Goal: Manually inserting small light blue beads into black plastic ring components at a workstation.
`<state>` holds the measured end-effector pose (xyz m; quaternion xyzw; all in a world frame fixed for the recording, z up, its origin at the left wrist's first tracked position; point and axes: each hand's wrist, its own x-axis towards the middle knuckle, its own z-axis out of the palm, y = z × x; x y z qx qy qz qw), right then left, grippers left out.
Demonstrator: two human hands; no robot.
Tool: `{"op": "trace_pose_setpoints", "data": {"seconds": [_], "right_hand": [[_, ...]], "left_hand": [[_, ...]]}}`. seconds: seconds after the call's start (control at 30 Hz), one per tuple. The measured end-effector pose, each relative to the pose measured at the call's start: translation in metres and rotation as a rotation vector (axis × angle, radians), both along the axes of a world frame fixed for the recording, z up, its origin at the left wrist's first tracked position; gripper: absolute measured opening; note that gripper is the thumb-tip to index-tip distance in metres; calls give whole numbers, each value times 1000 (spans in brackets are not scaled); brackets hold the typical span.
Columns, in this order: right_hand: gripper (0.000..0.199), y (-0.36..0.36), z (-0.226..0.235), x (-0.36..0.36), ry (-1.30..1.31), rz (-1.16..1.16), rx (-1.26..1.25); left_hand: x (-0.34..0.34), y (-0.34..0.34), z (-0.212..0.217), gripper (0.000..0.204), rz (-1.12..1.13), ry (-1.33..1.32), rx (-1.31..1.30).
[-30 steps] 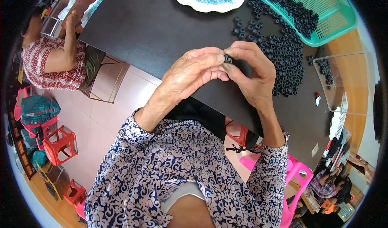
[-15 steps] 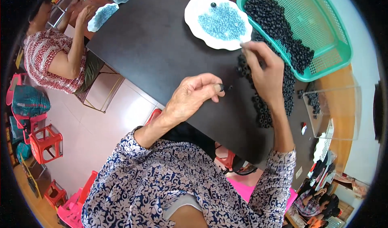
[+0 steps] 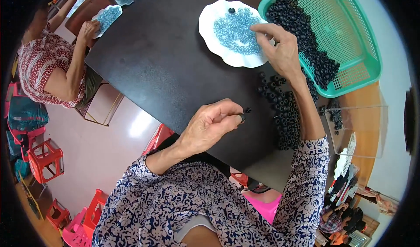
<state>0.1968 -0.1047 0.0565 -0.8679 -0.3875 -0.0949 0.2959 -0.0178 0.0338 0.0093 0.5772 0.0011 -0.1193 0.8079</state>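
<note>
Head view: left hand [image 3: 210,126] grip pinches a black ring [image 3: 242,117] — right hand [image 3: 280,50] fingertips pressed together over blue beads [image 3: 234,32].

Big bare stretch of black table [image 3: 166,67] left of the white scalloped plate [image 3: 218,50] and fwd of the left hand [image 3: 210,126]: open run, nothing on it. Betw. the two hands the way is partly blocked: pile of black rings [image 3: 284,115] runs along the right forearm, one loose ring [image 3: 248,110] just beside the left fingertips. Right hand [image 3: 280,50] sits over the plate's right rim, squeezed against the green basket [image 3: 350,41], whose wall shuts off the right side. Clear plastic box [image 3: 358,128] blocks the near-right corner. Far left, another person's hand [image 3: 89,28] and small plate [image 3: 107,17] take that edge.
</note>
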Motion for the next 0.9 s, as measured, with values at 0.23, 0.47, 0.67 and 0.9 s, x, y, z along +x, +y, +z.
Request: {"op": "trace_pose_setpoints", "data": {"seconds": [0.23,0.47,0.67,0.9], "right_hand": [[18,-1,3,-16,-88,182,-185],[21,-3,0,-15,-115,69,-121],[23,11,-9,-25,-240,155,-185],[22,-3,-2,-21,-95,130,-16]], "left_hand": [[-1,0,3,14,-14,5,39],[-3,1,3,13,-14,-2,52],[-2,-3,-2,11,62,-83,25],[-6,-4,-3,12,80,-109,33]]}}
